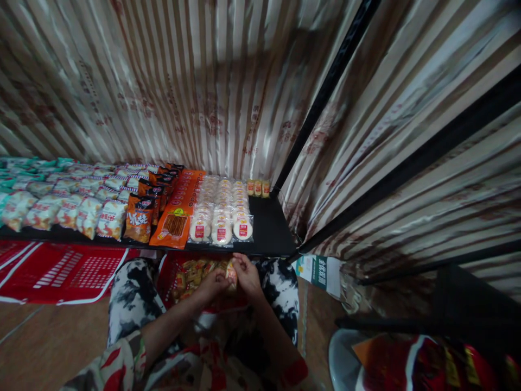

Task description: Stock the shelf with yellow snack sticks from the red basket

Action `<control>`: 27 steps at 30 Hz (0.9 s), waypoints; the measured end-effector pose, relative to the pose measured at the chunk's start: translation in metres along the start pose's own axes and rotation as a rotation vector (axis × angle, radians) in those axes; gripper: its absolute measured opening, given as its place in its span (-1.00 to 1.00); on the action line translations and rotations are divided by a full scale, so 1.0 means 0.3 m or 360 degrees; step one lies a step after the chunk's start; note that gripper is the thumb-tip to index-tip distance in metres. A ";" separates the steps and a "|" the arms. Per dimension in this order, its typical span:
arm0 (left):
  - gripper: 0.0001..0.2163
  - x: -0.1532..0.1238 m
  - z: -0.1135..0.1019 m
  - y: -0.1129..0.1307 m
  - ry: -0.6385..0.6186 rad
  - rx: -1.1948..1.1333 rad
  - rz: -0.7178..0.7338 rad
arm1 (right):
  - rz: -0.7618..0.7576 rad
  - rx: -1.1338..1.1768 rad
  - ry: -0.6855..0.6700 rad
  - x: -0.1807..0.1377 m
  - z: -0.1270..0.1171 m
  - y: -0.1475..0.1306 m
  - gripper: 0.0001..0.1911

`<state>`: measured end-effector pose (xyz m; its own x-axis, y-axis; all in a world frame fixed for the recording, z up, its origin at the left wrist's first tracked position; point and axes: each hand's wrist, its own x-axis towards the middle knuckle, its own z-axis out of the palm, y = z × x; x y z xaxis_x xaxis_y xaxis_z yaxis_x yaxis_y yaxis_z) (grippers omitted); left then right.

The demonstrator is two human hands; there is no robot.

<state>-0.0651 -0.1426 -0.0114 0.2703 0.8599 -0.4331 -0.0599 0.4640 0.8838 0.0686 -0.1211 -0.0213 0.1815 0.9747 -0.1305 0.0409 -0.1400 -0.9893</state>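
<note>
Between my two hands, over a red basket (165, 277), is a small wrapped snack pack (232, 273) with a yellowish wrapper and red print. My left hand (214, 284) pinches it from the left, and my right hand (246, 276) grips its right side and top. Below them, more yellow wrapped packs (191, 274) lie heaped in the basket, which sits between my knees. Just beyond my hands runs the front edge of a black shelf (271, 225). Similar small yellow packs (258, 188) stand in a short row at its back right.
Rows of round white crackers (222, 233), orange flat packs (173, 222), orange-black bags (139, 217) and white snack bags (110, 220) line the shelf leftward. Black poles (325, 98) and a striped curtain (228, 81) enclose it. Another red basket (77, 271) lies left; red packages (407, 364) lie lower right.
</note>
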 end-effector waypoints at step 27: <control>-0.84 0.117 0.166 0.175 0.0238 0.0381 0.0320 | -0.0138 0.0074 0.0187 0.004 -0.124 -0.121 -0.61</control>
<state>-0.0110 -0.0987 0.0287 0.1314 0.9590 -0.2512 0.1345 0.2338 0.9629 0.1038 -0.1212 0.0169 0.2930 0.9553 -0.0384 0.0162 -0.0451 -0.9989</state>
